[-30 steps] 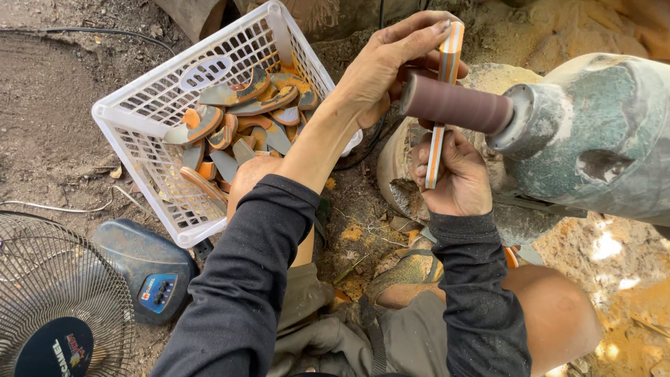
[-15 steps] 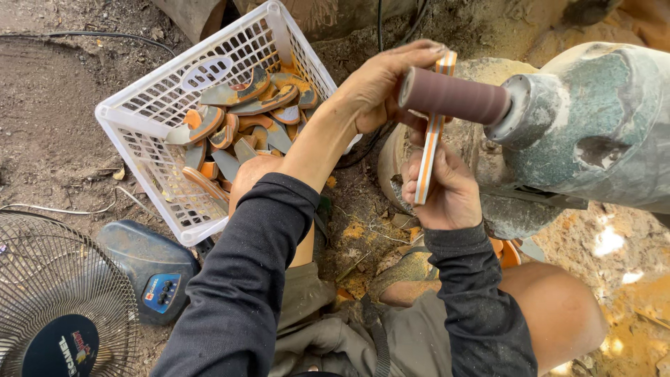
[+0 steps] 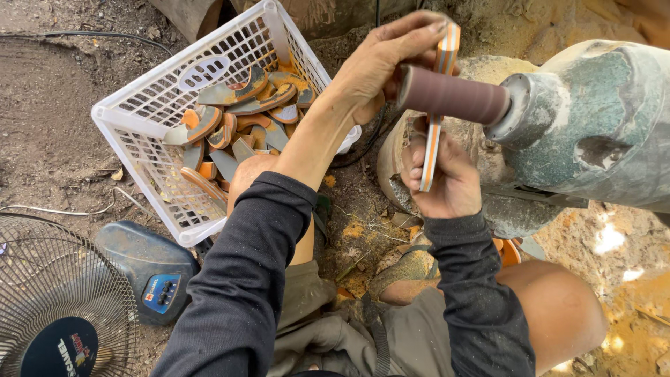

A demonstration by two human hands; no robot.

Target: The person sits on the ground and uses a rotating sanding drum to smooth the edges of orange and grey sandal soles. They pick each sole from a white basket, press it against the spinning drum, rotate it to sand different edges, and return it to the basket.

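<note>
A long, thin piece with orange, white and grey layers (image 3: 434,136) stands on edge against a brown sanding drum (image 3: 453,95), which juts from a grey-green motor housing (image 3: 593,119). My left hand (image 3: 380,59) reaches over the drum and grips the piece's upper end. My right hand (image 3: 447,178) grips its lower end from below. The middle of the piece is hidden behind the drum.
A white plastic basket (image 3: 139,105) at upper left holds several orange and grey curved pieces. A floor fan (image 3: 49,300) and its dark base (image 3: 150,272) lie at lower left. Cables run over the dirt ground. Sawdust lies around my knees.
The view has shifted a little and the piece sits slightly higher against the drum. Both hands keep their grip on its ends.
</note>
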